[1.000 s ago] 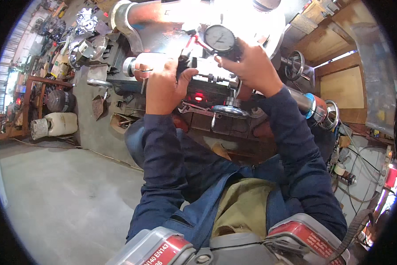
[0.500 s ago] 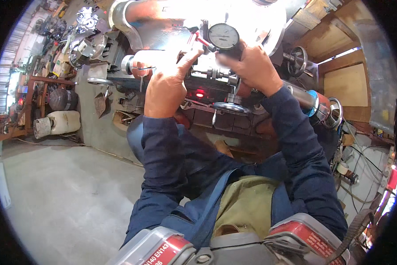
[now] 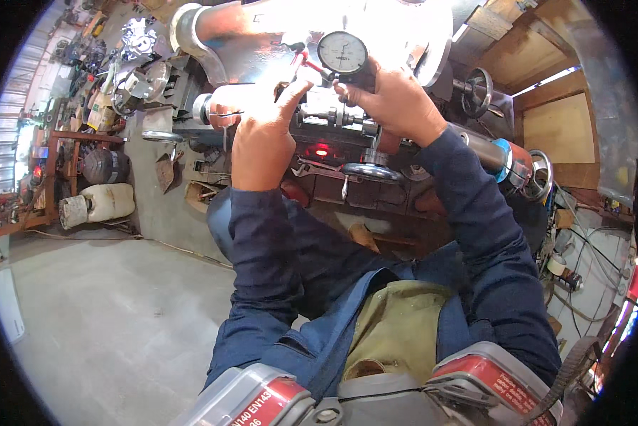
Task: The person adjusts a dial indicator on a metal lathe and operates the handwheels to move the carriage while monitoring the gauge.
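Observation:
A round white-faced dial indicator [image 3: 342, 52] stands above the lathe bed, and my right hand [image 3: 402, 103] is closed round its side and back. The thumb and fingertips of that hand lie just under the dial. A thin red arm [image 3: 306, 62] with a dark end reaches the indicator from the left. My left hand [image 3: 266, 142] is closed just below the red arm, its thumb stretched toward it; what its fingers grip is hidden behind the hand. Below the dial, between both hands, lies a metal shaft with collars [image 3: 338, 117].
A chrome handwheel [image 3: 371, 172] sits on the machine front below my hands. Other handwheels stand at left [image 3: 161, 135] and right [image 3: 478, 92]. A pale plastic canister [image 3: 110, 204] lies on the floor at left. Cables [image 3: 581, 245] hang at right.
The dial indicator has shifted a little to the left and its face now shows more squarely. My right hand has moved left with it; my left hand has stayed nearly in place.

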`<state>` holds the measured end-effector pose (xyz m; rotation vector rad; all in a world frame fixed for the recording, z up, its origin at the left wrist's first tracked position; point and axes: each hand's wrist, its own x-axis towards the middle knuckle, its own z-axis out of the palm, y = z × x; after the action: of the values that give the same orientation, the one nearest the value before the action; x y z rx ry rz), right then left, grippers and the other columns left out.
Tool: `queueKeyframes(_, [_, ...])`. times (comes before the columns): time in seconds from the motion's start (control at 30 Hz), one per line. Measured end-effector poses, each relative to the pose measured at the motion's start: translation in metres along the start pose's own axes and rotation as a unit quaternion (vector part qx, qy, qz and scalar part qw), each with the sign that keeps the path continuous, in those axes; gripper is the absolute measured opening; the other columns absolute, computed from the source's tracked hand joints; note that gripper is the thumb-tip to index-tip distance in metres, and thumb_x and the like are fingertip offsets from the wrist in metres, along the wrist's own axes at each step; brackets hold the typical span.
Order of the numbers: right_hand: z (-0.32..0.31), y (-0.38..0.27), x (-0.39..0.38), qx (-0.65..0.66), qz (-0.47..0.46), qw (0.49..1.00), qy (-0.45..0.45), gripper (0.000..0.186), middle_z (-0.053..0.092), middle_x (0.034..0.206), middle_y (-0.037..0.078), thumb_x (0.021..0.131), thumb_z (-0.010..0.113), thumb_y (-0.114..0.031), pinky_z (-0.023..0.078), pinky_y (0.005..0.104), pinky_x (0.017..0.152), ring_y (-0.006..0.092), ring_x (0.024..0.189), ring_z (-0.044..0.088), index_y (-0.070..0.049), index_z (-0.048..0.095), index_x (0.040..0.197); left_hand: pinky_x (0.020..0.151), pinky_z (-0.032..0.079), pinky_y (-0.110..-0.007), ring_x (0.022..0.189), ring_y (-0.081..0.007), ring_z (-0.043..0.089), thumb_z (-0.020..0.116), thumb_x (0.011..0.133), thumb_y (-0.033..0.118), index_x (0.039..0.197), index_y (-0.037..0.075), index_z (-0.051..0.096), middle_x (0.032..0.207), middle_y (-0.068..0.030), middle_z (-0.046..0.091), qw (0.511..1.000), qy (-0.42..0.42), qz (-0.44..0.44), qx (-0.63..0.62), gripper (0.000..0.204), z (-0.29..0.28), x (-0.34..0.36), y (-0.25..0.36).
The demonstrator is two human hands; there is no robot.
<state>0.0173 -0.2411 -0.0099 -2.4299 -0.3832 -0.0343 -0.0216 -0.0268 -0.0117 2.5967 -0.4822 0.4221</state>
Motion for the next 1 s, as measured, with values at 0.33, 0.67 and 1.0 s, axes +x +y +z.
queueKeyframes(0.33, [-0.001, 0.003, -0.004, 0.070, -0.053, 0.996, 0.025, 0.055, 0.067, 0.080, 0.022, 0.087, 0.063, -0.049, 0.053, 0.0427, 0.071, 0.0359, 0.076, 0.067, 0.003, 0.062, 0.108, 0.074, 0.050, -0.041, 0.083, -0.0360, 0.064, 0.051, 0.078, -0.006, 0.117, 0.017, 0.063, 0.097, -0.0172, 0.066, 0.999, 0.023, 0.004, -0.023, 0.046, -0.001, -0.004, -0.009])
queueKeyframes(0.67, [0.010, 0.021, -0.003, -0.060, -0.095, 0.994, 0.006, 0.071, 0.064, 0.093, 0.029, 0.092, 0.049, -0.060, 0.050, 0.0482, 0.079, 0.0432, 0.090, 0.064, 0.007, 0.055, 0.116, 0.071, 0.051, -0.039, 0.080, -0.0318, 0.063, 0.060, 0.084, 0.013, 0.089, -0.001, 0.064, 0.086, -0.0167, 0.066, 0.929, -0.085, 0.320, 0.163, 0.016, -0.021, 0.103, -0.029])
queueKeyframes(1.0, [0.017, 0.029, -0.003, -0.128, -0.167, 0.977, 0.021, 0.040, 0.059, 0.112, 0.031, 0.098, 0.051, -0.026, 0.053, 0.0468, 0.077, 0.0429, 0.089, 0.065, -0.023, 0.046, 0.138, 0.078, 0.052, -0.043, 0.087, -0.0348, 0.063, 0.051, 0.084, 0.020, 0.099, 0.004, 0.065, 0.096, -0.0190, 0.066, 0.955, -0.088, 0.183, 0.218, 0.026, -0.005, 0.118, -0.003])
